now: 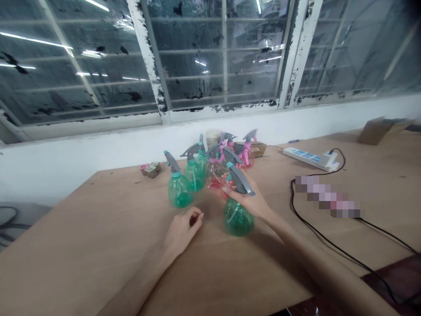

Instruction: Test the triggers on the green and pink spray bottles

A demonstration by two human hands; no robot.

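Note:
My right hand (252, 199) grips a green spray bottle (239, 219) round its neck, below the grey trigger head. The bottle is upright, with a little green liquid at the bottom. My left hand (184, 228) rests on the table to the left of it, fingers curled in towards the thumb, and nothing shows in it. Just beyond that hand stands another green spray bottle (180, 191), with a second green one (194, 174) beside it. Behind my right hand, several more bottles crowd together, including a clear one with red liquid (215, 180) and one with a pink trigger (248, 151).
A paper cup (213, 137) stands behind the bottles. Small blocks (151, 169) lie at the back left. To the right are a white power strip (309, 159), a black cable (304, 223), a blurred-out item (329, 196) and a cardboard box (373, 131). A window wall borders the wooden table (82, 245).

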